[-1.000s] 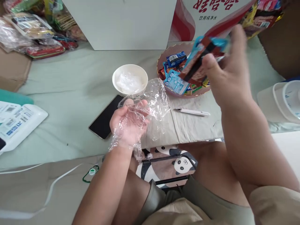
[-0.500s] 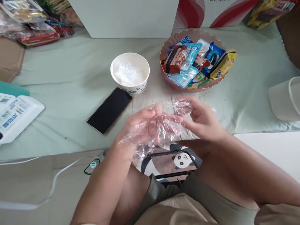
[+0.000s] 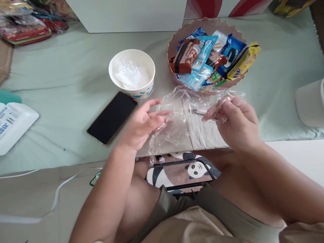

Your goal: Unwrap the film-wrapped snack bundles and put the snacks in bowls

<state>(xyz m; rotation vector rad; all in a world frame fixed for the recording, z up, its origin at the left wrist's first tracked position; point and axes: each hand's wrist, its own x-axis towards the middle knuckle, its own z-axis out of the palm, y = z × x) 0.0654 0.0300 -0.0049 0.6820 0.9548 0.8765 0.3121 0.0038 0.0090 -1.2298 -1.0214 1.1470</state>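
Observation:
A clear plastic glove point(image 3: 182, 118) is stretched out between my two hands above the table edge. My right hand point(image 3: 235, 123) is closed, pinching one end of the film, which partly wraps its fingers. My left hand point(image 3: 141, 125) is bare, fingers stretched out, with its fingertips resting against the other end of the glove. A white pen point(image 3: 199, 111) lies on the cloth under the film.
A white paper bowl point(image 3: 131, 55) holding crumpled clear plastic stands beyond my left hand, with a black phone point(image 3: 112, 116) beside it. A basket point(image 3: 174, 44) of wrapped snacks sits behind the glove. A white container point(image 3: 310, 104) is at the right, a white packet point(image 3: 12, 125) at the left.
My right hand dropped a snack packet into the basket, came down to my left hand and pulled the plastic glove off it toward the right.

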